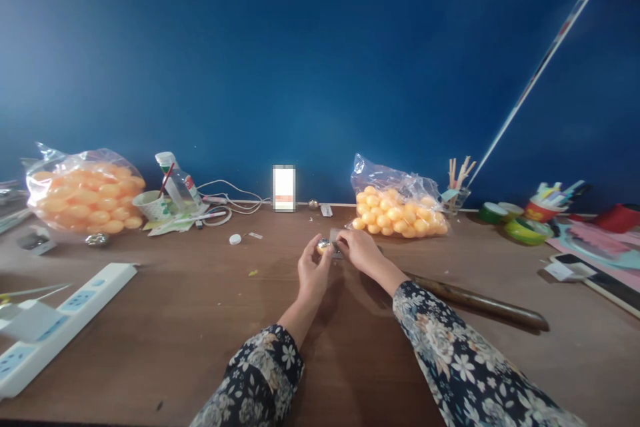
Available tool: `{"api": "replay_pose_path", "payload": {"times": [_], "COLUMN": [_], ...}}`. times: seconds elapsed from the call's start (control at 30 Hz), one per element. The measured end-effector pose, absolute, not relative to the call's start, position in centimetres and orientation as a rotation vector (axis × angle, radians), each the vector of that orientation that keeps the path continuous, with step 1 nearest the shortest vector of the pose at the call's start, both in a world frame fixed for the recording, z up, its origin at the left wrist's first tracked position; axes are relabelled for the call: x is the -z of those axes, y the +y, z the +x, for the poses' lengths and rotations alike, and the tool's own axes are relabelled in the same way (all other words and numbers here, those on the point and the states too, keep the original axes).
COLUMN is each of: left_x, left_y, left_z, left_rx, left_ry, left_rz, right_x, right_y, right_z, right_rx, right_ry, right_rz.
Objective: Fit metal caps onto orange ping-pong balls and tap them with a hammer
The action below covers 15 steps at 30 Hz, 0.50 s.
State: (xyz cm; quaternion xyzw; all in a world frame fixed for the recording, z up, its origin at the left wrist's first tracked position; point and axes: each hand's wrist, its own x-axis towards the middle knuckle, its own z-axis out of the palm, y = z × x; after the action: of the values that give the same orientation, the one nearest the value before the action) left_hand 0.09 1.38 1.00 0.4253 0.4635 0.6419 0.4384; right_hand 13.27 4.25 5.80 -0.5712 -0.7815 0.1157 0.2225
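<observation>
My left hand is closed on a small shiny ball, mirror-like with a golden underside, pinched between thumb and fingers just above the table. Close beside it, my right hand has its fingers pressed together at a small clear, flat-looking piece. What exactly its fingertips grip is too small to make out. Beneath my right forearm a long dark wooden handle lies on the table, its far end partly hidden behind the wrist.
Clear bags of orange balls stand at left and right. A white power strip lies at the left. Along the back are a bright screen, a plastic bottle and a stick holder. A phone rests far right.
</observation>
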Motion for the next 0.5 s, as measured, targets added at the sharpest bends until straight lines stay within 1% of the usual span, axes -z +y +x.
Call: {"api": "replay_pose_path", "payload": {"times": [0.13,0.17,0.23,0.3,0.4,0.5], "left_x": [-1.4,-1.4,-1.5,-1.7,-1.9,-2.0], "left_y": [0.9,0.8,0.5,0.1,-0.4,-0.7], "left_z": [0.3,0.3,0.5,0.6,0.8,0.9], "left_rx": [-1.561,-1.549,-1.503,-1.442,-1.346,-1.281], "left_ry": [1.043,1.018,0.952,0.846,0.701,0.658], "left_rz": [1.057,1.049,1.03,0.993,0.915,0.843], "right_x": [-5.2,-5.0,-4.6,-4.2,-3.7,-3.3], "right_y": [2.9,2.3,0.8,-0.5,-1.8,-2.0], "right_z": [13.9,14.1,14.5,14.9,15.3,15.6], "right_rx": [-0.453,-0.521,-0.78,-0.931,-1.003,-1.032], "right_ry": [-2.026,-1.977,-1.766,-1.597,-1.433,-1.309], "right_rz": [-1.521,-1.484,-1.339,-1.205,-1.125,-1.113]}}
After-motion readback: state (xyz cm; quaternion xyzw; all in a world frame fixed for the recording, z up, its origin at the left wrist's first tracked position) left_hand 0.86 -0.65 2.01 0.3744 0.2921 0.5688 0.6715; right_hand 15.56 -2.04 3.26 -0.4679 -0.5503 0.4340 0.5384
